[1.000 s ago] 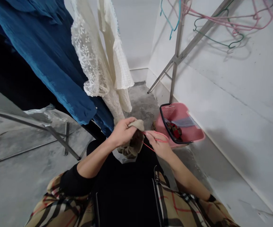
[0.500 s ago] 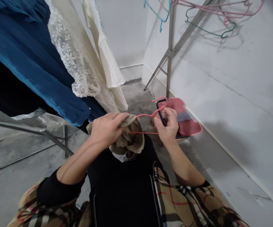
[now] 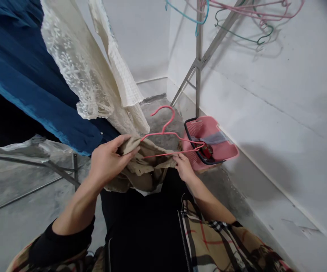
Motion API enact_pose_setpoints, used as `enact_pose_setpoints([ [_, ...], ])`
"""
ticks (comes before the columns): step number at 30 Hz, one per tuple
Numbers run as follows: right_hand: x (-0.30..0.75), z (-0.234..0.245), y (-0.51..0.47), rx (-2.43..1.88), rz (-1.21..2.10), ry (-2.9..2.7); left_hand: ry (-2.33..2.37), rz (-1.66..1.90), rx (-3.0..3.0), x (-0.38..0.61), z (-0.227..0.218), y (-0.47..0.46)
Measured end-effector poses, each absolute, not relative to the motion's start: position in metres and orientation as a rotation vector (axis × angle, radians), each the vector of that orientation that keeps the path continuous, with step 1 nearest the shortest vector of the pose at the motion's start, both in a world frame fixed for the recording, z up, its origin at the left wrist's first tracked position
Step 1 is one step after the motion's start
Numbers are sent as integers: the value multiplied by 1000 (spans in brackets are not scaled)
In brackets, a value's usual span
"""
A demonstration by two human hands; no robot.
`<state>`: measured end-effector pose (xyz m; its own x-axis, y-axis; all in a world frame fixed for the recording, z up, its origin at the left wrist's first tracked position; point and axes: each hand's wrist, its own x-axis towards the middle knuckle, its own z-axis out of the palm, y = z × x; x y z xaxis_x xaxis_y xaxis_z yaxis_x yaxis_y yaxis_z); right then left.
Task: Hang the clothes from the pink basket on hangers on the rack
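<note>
White wall [image 3: 265,94] fills the right, concrete floor [image 3: 177,124] lies open ahead, and a pink plastic basket [image 3: 225,151] sits against the wall. The left hand [image 3: 106,164] clamps a beige garment [image 3: 140,173]; the right hand [image 3: 183,168] pinches a pink wire hanger [image 3: 163,133]. Its hook could snag the cream lace garment [image 3: 75,75] at upper left.

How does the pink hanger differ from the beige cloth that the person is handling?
The pink hanger is thin and keeps a stiff outline, while the beige cloth is soft and crumpled. The hanger is bright; the cloth is dull. The left hand grips the cloth, while the right hand sits at the hanger's lower bar.
</note>
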<state>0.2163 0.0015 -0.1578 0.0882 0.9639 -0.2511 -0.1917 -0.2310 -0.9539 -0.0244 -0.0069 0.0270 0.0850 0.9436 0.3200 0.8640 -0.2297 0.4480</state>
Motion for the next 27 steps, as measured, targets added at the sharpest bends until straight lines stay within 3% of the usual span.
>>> enact_pose_setpoints([
  [8, 266, -128, 18, -809, 1687, -234, 1755, 933, 1890, -60, -3, -12],
  [27, 285, -103, 16, -961, 1659, -551, 1503, 853, 1930, -81, -6, -20],
])
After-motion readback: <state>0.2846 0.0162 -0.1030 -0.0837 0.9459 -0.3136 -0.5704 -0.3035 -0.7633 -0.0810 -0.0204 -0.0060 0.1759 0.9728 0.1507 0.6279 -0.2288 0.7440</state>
